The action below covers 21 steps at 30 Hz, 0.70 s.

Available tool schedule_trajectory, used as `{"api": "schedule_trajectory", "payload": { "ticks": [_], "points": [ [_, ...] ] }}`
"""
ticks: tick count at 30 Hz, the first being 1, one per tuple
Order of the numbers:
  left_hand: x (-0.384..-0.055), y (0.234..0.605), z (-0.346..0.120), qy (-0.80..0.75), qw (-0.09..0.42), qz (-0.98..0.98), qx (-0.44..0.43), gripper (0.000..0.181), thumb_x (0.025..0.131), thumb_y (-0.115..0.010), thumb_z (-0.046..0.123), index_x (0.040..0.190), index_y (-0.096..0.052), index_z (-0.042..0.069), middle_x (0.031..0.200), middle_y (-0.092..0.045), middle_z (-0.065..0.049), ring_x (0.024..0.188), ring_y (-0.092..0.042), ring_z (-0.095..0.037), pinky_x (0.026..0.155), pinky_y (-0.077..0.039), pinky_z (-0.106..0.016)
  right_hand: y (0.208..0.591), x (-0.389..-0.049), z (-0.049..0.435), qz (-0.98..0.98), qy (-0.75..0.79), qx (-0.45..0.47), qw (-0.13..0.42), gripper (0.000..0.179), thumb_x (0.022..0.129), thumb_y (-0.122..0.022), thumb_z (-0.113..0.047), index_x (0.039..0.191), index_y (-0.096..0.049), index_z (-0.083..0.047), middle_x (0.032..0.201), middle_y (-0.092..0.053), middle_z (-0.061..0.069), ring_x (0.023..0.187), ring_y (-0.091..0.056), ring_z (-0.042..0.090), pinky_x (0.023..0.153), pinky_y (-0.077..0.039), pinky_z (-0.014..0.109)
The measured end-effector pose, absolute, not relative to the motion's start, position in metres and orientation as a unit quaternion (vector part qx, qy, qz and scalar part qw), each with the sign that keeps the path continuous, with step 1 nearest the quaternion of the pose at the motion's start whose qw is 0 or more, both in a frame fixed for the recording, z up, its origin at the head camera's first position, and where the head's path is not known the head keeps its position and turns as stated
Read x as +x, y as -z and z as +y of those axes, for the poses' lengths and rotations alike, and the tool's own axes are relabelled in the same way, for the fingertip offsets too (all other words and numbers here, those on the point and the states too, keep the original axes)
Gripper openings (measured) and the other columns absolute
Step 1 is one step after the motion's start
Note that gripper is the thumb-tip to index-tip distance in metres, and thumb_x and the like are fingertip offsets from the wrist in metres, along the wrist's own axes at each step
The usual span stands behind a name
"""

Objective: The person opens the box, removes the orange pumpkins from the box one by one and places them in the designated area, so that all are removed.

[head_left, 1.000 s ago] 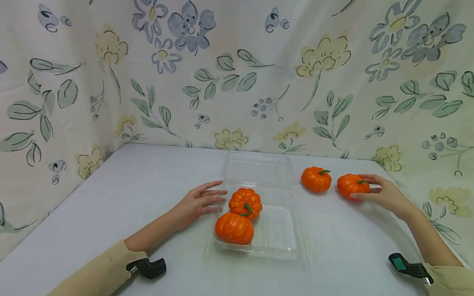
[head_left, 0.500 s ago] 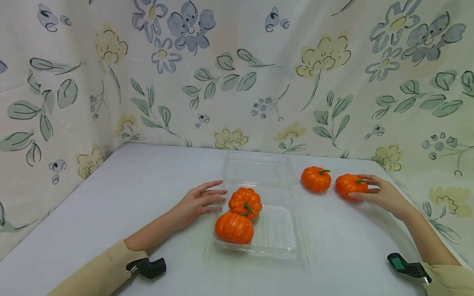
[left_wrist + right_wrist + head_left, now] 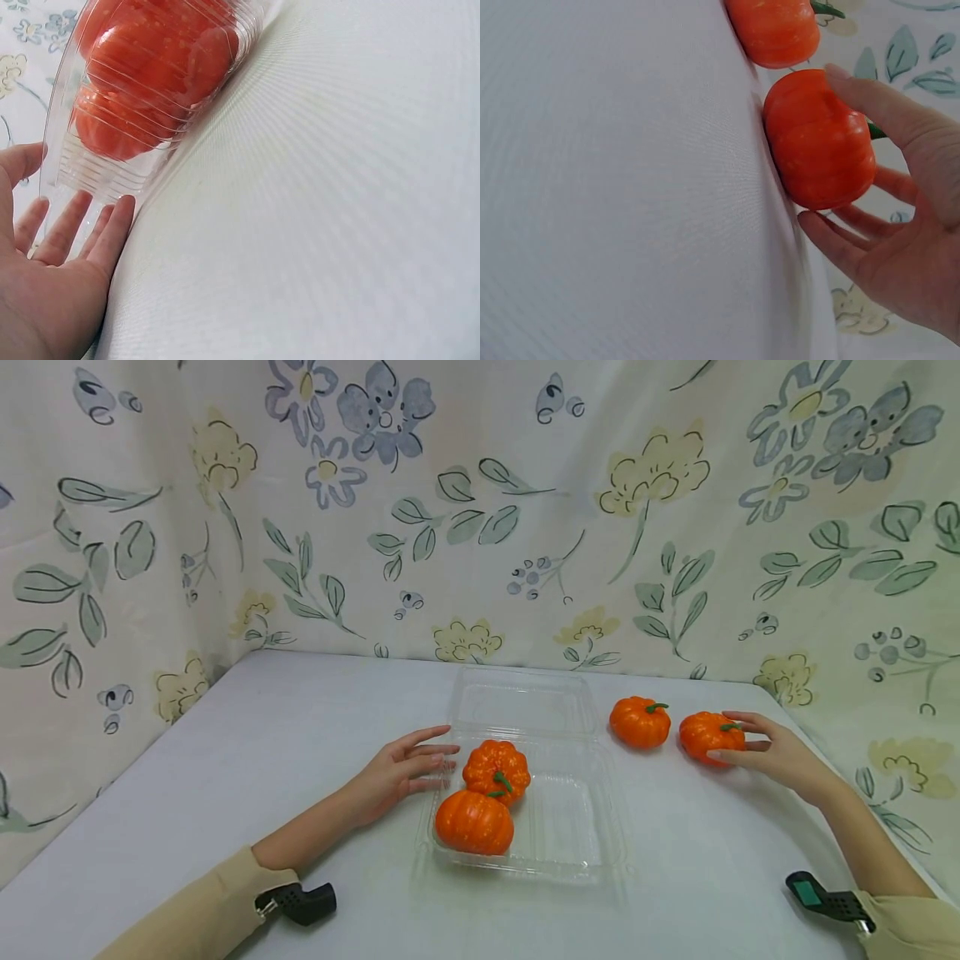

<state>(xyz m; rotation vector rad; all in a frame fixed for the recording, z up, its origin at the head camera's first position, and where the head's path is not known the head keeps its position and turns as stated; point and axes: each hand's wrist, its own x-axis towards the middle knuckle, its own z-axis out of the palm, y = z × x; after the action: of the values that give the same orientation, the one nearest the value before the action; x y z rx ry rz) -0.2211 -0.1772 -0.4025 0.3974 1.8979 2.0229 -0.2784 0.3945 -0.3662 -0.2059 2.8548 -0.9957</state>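
Note:
In the head view, a clear plastic clamshell box [image 3: 570, 814] lies opened out, its lid toward the back. Two toy pumpkins sit in its left half: a rear pumpkin [image 3: 497, 772] and a front pumpkin [image 3: 474, 823]. My left hand [image 3: 386, 777] rests by the box's left side, fingers spread and fairly straight against the wall; the left wrist view shows the fingertips [image 3: 124, 206] there. On the far right, my right hand [image 3: 787, 756] holds a third orange pumpkin [image 3: 821, 142] on the table, thumb on one side, fingers round the other.
Another pumpkin [image 3: 640, 723] stands left of the one in my right hand, with a small gap between. The white table [image 3: 300, 710] ends at a floral curtain [image 3: 480, 527] behind and at the sides. Black devices [image 3: 300, 903] are strapped to both sleeves.
My right hand and its pumpkin shifted slightly left during the first half second, then stayed put. My left hand, the box and the other pumpkins have not visibly moved.

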Motion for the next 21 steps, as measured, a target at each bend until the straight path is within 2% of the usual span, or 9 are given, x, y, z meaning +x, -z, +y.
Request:
{"api": "schedule_trajectory", "payload": {
  "ticks": [10, 21],
  "points": [
    [-0.222, 0.403, -0.177, -0.710, 0.168, 0.670, 0.141, 0.063, 0.109, -0.055, 0.016, 0.165, -0.030, 0.002, 0.160, -0.047, -0.026, 0.144, -0.053, -0.038, 0.110, -0.053, -0.044, 0.352, -0.272, 0.391, 0.949, 0.301, -0.087, 0.040, 0.084, 0.101, -0.071, -0.036, 0.159, -0.030, 0.008, 0.153, -0.037, 0.042, 0.129, -0.047, 0.065, 0.096, -0.055, 0.070],
    [-0.221, 0.402, -0.177, -0.711, 0.168, 0.668, 0.142, 0.062, 0.109, -0.055, 0.016, 0.165, -0.029, 0.001, 0.160, -0.047, -0.027, 0.144, -0.052, -0.039, 0.110, -0.054, -0.044, 0.327, -0.264, 0.383, 0.954, 0.290, -0.073, 0.037, 0.086, 0.104, -0.065, -0.035, 0.160, -0.021, 0.012, 0.159, -0.025, 0.045, 0.135, -0.036, 0.067, 0.101, -0.045, 0.078]
  ]
}}
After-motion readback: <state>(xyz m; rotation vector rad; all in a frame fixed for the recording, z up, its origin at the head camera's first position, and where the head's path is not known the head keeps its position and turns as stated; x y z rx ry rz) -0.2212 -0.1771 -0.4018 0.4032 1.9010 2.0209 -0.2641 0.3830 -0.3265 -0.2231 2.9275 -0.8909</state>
